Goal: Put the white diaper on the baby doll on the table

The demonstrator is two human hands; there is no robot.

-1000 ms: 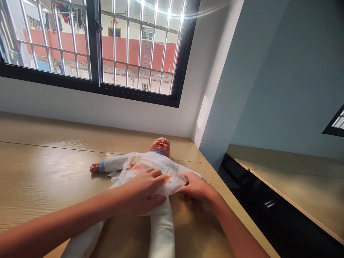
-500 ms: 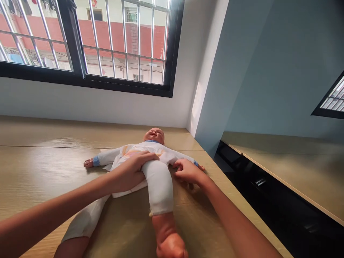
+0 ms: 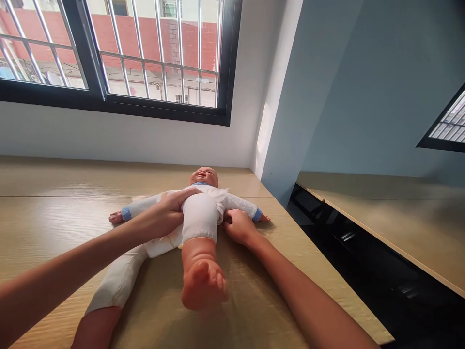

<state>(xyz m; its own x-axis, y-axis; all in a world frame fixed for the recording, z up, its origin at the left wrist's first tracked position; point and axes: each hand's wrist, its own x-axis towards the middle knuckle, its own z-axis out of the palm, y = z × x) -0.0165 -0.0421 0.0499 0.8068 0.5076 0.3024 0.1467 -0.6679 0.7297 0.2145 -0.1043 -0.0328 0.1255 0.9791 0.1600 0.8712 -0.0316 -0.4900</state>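
Note:
A baby doll (image 3: 199,213) in white clothes with blue cuffs lies on its back, head away from me, arms spread. Its leg on the right is raised, the bare foot toward me; the other leg lies lower at the left. My left hand (image 3: 172,209) wraps round the top of the raised thigh, fingertips partly hidden behind it. On the other side of that leg, my right hand (image 3: 238,225) is closed in a pinch on the white clothing by the doll's hip.
The doll lies on a wooden table (image 3: 54,218), its right edge running beside my right forearm. Beyond stand a white wall and a barred window (image 3: 156,58). Another wooden surface (image 3: 399,218) with a dark front is at the right.
The raised leg has lifted and shifted left, its foot now showing the sole. White clothing is bunched at the hip, where my right hand has closed and moved slightly left.

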